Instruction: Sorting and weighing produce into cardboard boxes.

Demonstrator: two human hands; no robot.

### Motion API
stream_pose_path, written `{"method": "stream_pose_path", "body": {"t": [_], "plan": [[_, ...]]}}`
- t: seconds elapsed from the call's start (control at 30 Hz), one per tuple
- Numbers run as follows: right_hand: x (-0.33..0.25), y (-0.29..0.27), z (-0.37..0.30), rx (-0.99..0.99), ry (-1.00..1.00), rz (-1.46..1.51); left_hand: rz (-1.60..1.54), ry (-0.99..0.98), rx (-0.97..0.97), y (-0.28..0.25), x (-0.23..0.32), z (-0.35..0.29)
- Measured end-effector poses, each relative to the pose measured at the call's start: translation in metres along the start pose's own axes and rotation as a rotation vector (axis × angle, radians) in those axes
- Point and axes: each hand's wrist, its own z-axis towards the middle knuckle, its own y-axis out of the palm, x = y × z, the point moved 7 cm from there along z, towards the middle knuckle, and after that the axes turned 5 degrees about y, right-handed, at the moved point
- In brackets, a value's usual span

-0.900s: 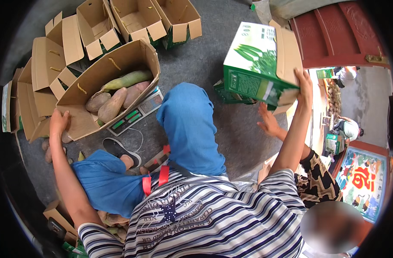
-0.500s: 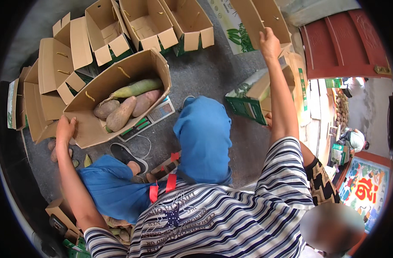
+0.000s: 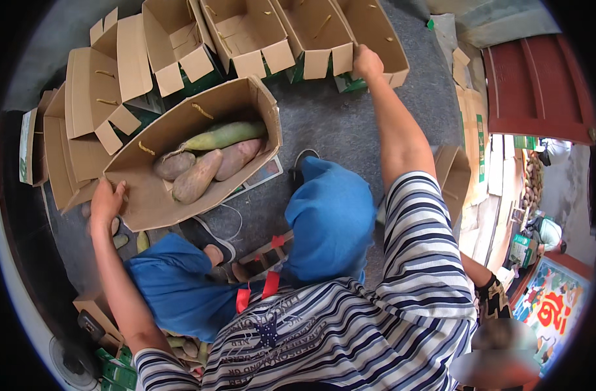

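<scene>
My left hand (image 3: 106,204) grips the near left edge of an open cardboard box (image 3: 148,202), thumb on its inner side. Inside lie a long green radish (image 3: 224,135) and several pinkish-brown ones, such as the front radish (image 3: 198,177). The box rests on a flat scale (image 3: 267,176), mostly hidden beneath it. At the far right, my right hand (image 3: 368,63) is closed on the near side of another open cardboard box (image 3: 392,55), at the right end of a row. Nothing shows inside that box.
Several open boxes (image 3: 242,32) with yellow rope handles line the far side. Loose radishes (image 3: 143,241) lie near my left leg, beside a cable (image 3: 238,221). Another person's arm (image 3: 475,270) and a cardboard box (image 3: 451,176) are at my right.
My right hand has brought its cardboard box left and down to the row's right end. My left hand keeps its grip on the radish box. The whole view has shifted slightly.
</scene>
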Motion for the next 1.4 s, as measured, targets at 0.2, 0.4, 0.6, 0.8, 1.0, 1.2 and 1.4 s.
{"method": "stream_pose_path", "body": {"t": [0.2, 0.4, 0.6, 0.8, 1.0, 1.2, 1.4], "plan": [[0.017, -0.02, -0.018, 0.222, -0.01, 0.123, -0.108, 0.071, 0.035, 0.002, -0.004, 0.002], [-0.102, -0.063, -0.105, -0.318, -0.288, 0.793, -0.06, -0.072, -0.043, 0.0, -0.008, 0.001], [-0.178, -0.065, -0.196, -0.702, -0.418, 0.192, -0.278, 0.004, -0.042, 0.0, -0.017, 0.001], [-0.17, -0.038, -0.196, -0.806, -0.28, 0.219, -0.414, -0.077, -0.22, 0.01, -0.018, 0.0], [-0.167, -0.052, -0.2, -0.592, -0.294, 0.138, -0.526, -0.135, -0.211, 0.025, -0.022, 0.016], [-0.136, -0.035, -0.209, -0.519, -0.231, 0.308, -0.617, 0.008, -0.124, 0.014, -0.019, 0.023], [-0.013, -0.047, -0.229, -0.367, 0.045, 0.569, -0.415, 0.244, 0.06, -0.02, 0.1, 0.043]]}}
